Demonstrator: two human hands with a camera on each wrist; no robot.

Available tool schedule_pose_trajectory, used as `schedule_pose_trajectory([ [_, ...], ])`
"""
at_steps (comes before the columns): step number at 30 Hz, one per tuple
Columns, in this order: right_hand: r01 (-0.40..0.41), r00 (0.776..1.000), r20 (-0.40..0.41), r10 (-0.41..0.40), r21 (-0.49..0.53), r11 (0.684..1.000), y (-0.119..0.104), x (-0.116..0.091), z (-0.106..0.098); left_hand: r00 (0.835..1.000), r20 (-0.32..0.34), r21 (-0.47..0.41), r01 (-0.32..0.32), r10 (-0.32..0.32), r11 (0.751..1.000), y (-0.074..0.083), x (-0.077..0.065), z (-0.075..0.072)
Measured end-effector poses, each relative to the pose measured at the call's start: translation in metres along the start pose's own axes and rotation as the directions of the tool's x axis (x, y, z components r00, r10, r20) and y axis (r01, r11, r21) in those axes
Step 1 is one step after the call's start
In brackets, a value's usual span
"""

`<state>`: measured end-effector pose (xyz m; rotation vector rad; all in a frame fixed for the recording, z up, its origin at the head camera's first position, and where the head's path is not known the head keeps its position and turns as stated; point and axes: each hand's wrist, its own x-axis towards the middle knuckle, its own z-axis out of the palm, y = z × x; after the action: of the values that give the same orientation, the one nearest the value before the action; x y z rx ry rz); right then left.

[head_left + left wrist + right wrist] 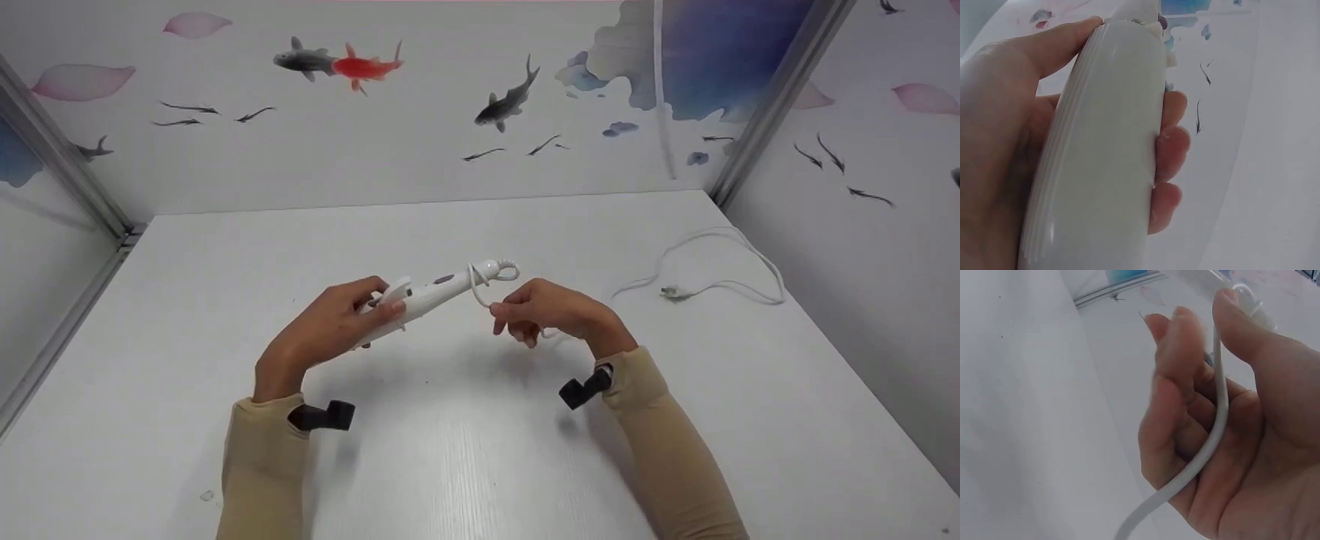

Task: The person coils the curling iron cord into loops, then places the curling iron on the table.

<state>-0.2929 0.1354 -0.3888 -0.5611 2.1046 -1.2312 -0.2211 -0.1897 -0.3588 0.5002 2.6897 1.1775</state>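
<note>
A white wand-shaped appliance (430, 297), which looks like a hair curling iron, is held tilted above the table, its corded end up to the right. My left hand (330, 322) grips its lower body, beside a raised lever (397, 291). In the left wrist view, fingers wrap both sides of the smooth white body (1100, 146). The white power cord (477, 294) loops around the corded end. My right hand (559, 309) pinches this cord between thumb and forefinger. In the right wrist view, the cord (1207, 450) runs down across the palm, other fingers loosely curled.
The rest of the cord (772, 270) lies in a wide loop at the right of the white table (465, 450), with its plug (675, 292) resting there. White panels printed with fish (510, 101) rise behind and at the sides.
</note>
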Motion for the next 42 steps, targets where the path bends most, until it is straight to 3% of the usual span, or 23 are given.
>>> schedule_pose_trajectory([
  [3,0.016,1.000,-0.009,-0.015,0.149,0.989,0.014,0.003,-0.008,1.000,-0.006,-0.027,-0.005,0.004,1.000,0.001,0.000,0.000],
  [7,0.076,0.997,-0.001,-0.082,0.378,0.922,0.027,0.006,-0.016,1.000,-0.003,-0.038,-0.021,0.021,0.999,0.002,-0.001,0.001],
  [9,0.078,0.997,-0.005,-0.083,0.408,0.910,0.028,0.006,-0.017,0.999,0.002,-0.029,-0.033,0.033,0.999,0.003,0.000,0.002],
  [16,0.003,0.992,-0.125,0.023,0.200,0.980,0.022,0.013,-0.008,0.998,0.035,0.010,-0.054,0.053,0.999,0.003,0.002,0.005],
  [21,-0.030,0.969,-0.242,0.041,0.048,0.998,0.018,0.015,-0.001,0.997,0.050,0.049,-0.064,0.061,0.997,0.001,0.004,0.006],
  [30,0.015,0.946,-0.322,-0.050,-0.111,0.994,-0.004,0.007,0.005,0.982,0.186,0.052,0.026,-0.035,0.998,0.004,0.008,0.016],
  [37,0.043,0.937,-0.326,-0.125,-0.248,0.968,-0.034,-0.009,0.020,0.976,0.191,0.096,0.088,-0.105,0.992,0.006,0.012,0.023],
  [42,0.077,0.925,-0.334,-0.179,-0.295,0.952,-0.050,-0.021,0.031,0.983,0.146,0.132,0.091,-0.111,0.987,0.005,0.011,0.020],
])
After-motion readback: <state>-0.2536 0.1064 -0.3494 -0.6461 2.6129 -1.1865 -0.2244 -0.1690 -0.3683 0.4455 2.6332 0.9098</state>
